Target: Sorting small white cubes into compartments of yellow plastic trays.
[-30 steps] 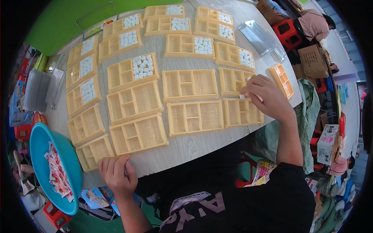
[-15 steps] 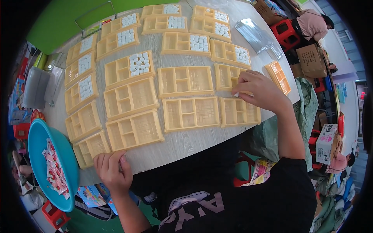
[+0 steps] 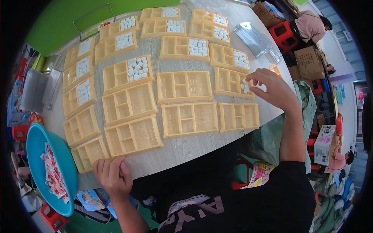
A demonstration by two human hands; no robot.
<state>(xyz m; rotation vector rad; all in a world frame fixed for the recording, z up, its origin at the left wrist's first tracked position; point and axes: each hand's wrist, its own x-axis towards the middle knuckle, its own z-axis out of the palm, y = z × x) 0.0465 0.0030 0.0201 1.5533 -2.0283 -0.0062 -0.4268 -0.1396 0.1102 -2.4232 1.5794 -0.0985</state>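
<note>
Rows of cream compartment trays lie on the table; those at the back hold small white pillow-shaped pieces in their largest compartment. Over the second tray from the front at the right, my right hand is closed, its curled fingers holding white pieces. Several white pieces show beside the fingertips in that tray's right compartment. My left hand rests at the table's front edge, touching the near-left tray, its fingers curled in with nothing seen in them. The front trays have bare compartments.
A teal basin with small pink-and-white packets stands at the left. Clear plastic lids lie at the back right, near an orange tray partly behind my hand. A green sack hangs by the right edge. People work beyond.
My right hand has moved slightly right over the tray, where several white pieces now show. The view has shifted a little. My left hand stays by the front edge.
</note>
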